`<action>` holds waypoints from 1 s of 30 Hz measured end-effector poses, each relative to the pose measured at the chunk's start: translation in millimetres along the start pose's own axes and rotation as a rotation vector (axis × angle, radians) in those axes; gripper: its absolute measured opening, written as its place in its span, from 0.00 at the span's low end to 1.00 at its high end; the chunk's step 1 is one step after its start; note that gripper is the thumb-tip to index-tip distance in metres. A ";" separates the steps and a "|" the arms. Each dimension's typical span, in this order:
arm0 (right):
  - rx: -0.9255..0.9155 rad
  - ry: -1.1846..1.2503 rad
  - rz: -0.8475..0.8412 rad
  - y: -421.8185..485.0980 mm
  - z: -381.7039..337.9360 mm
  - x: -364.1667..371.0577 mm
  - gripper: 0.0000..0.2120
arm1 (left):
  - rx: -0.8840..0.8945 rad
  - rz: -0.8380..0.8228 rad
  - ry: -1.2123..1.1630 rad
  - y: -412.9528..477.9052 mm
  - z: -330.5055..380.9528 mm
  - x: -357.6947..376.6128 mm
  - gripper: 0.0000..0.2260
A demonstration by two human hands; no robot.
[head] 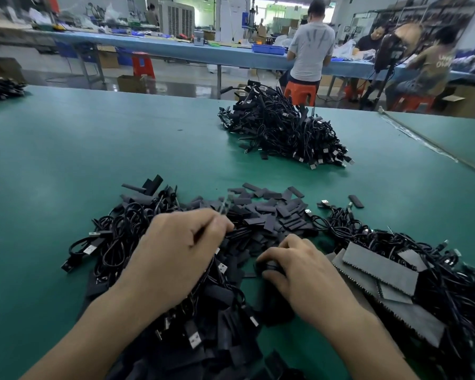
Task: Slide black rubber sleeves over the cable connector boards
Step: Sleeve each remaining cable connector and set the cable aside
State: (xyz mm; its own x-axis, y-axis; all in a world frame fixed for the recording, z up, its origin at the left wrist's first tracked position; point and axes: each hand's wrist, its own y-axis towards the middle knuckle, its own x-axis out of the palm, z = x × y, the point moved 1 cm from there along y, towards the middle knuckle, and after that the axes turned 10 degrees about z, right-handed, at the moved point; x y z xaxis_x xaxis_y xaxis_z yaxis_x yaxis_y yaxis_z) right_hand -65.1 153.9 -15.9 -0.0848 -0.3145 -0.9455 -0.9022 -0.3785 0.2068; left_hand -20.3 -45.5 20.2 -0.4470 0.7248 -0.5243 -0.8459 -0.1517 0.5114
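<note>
Plainly, the left hand (pixel 181 242) pinches what seems a thin, blurred connector board (pixel 223 208); the right hand (pixel 299 267) curls round a flat black rubber sleeve (pixel 269 266). Square the sleeve's mouth before pushing.

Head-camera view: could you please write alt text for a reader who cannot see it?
Two hands work over a heap of black cables and rubber sleeves on a green table: the left hand pinches a thin blurred piece, the right hand curls its fingers round a small black part. A second cable pile lies farther back.
</note>
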 end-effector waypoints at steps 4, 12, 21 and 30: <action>0.034 0.088 0.131 0.9 -0.9 -4.4 0.09 | 0.001 -0.154 0.224 -2.5 -4.2 4.8 0.19; 0.041 0.566 0.173 3.5 -4.2 -19.3 0.14 | -0.027 -0.209 0.286 -3.4 1.7 0.8 0.28; 0.100 0.942 0.113 2.7 -9.8 -28.4 0.11 | -0.100 -0.316 0.118 1.1 -9.6 2.6 0.19; 0.114 1.025 0.146 1.5 -11.9 -33.4 0.09 | -0.068 -0.189 0.026 1.0 -15.1 6.9 0.08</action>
State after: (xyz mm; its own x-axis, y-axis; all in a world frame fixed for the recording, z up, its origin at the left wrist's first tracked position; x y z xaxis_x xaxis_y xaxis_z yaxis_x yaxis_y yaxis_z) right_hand -58.6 153.5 19.0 0.1551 -0.9595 -0.2350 -0.9512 -0.2093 0.2269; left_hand -28.7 -50.8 6.9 -0.2849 0.7275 -0.6241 -0.9327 -0.0601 0.3556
